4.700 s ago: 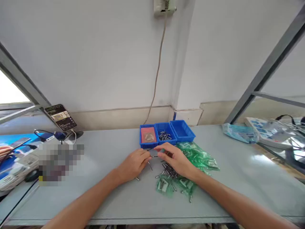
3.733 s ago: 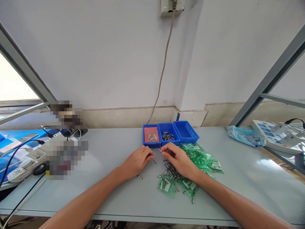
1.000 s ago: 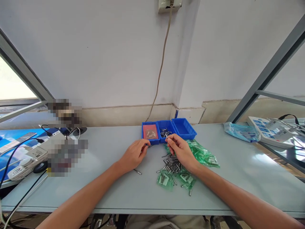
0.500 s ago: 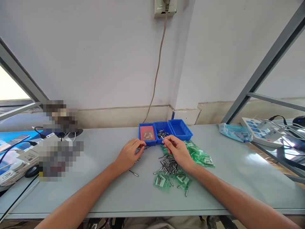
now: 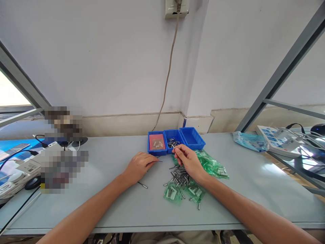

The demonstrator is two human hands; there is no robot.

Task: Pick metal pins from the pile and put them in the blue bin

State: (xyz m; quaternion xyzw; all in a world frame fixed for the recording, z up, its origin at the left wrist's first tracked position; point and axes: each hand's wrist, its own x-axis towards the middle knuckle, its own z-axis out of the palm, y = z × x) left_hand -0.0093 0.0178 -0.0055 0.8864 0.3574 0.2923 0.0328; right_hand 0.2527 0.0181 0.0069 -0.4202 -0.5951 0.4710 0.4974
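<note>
Your desk (image 5: 114, 210) is carrying three blue bins (image 5: 193, 139) near its far edge; green bags (image 5: 212, 165) are lying just nearer. Your left hand (image 5: 139, 166) is arching palm-down toward that edge; your right hand (image 5: 189, 161) is pressing thumb to fingertip. The view is too small to tell whether either is clamping anything or your left fingers are standing apart. Metal pins (image 5: 180, 176) are lying heaped toward the near edge; a thin rod (image 5: 160, 161) is showing by your left fingertips.

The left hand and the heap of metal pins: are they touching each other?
Apart. The head view shows grey tabletop between the left hand and the heap of metal pins.
</note>
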